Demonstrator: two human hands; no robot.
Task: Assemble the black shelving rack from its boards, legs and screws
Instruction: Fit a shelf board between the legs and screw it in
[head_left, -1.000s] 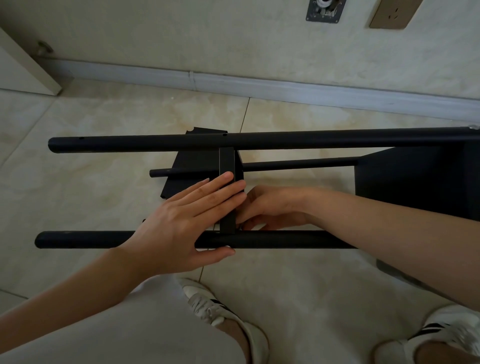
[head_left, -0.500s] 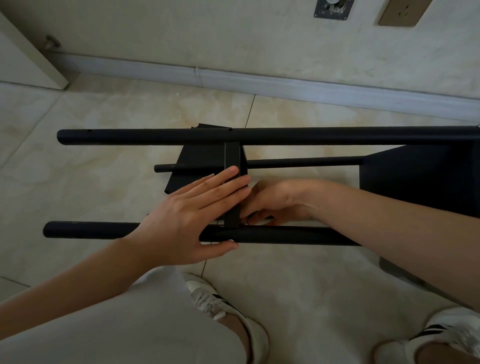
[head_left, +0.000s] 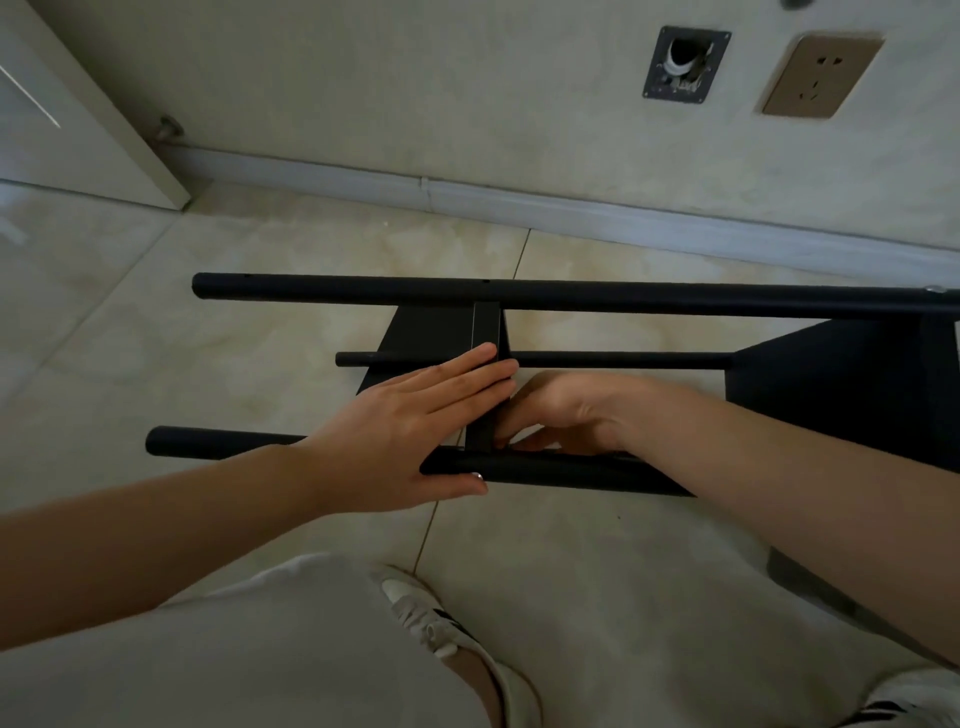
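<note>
Likely risk — middle board slipping between legs: left hand flat, fingers together, only pressing; right hand curled underneath, pinch unverifiable.

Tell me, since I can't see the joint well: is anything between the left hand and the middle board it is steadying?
Nothing visible. The left hand lies flat, fingers straight on the middle board. The right hand works on the board's other side.
</note>
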